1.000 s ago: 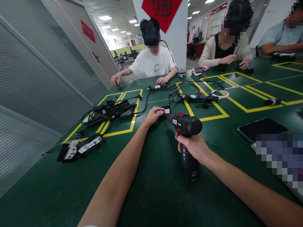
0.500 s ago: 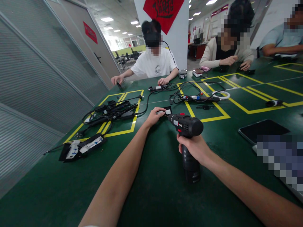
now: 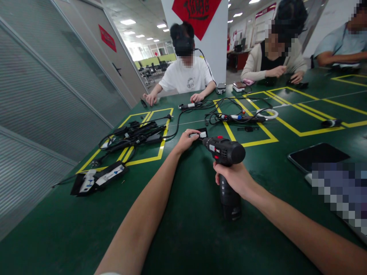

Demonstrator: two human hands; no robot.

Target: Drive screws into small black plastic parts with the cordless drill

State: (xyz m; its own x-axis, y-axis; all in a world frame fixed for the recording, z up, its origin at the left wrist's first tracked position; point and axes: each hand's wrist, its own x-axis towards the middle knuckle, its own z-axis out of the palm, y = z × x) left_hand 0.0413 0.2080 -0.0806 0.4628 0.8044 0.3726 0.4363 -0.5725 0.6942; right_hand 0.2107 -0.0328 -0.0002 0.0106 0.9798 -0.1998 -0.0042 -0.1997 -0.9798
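My right hand [image 3: 233, 177] is wrapped round the grip of a black cordless drill [image 3: 226, 151] with red buttons. The drill's chuck points forward and left, its tip close to the fingers of my left hand [image 3: 185, 140]. Those fingers close on a small black part with a white label [image 3: 203, 134], lying on the green table [image 3: 183, 229]. Where the bit meets the part is too small to make out.
Left of my arm lie a tangle of black cables [image 3: 137, 135] and black-and-white parts [image 3: 110, 173]. Beyond the drill is a corded tool [image 3: 241, 118]. A dark phone [image 3: 318, 156] lies at right. Across the table sit several people, one in a white shirt [image 3: 186, 76].
My hands, the drill and the small part stay nearly in place. The hand of the person in the white shirt has let go of a small dark object at the far left.
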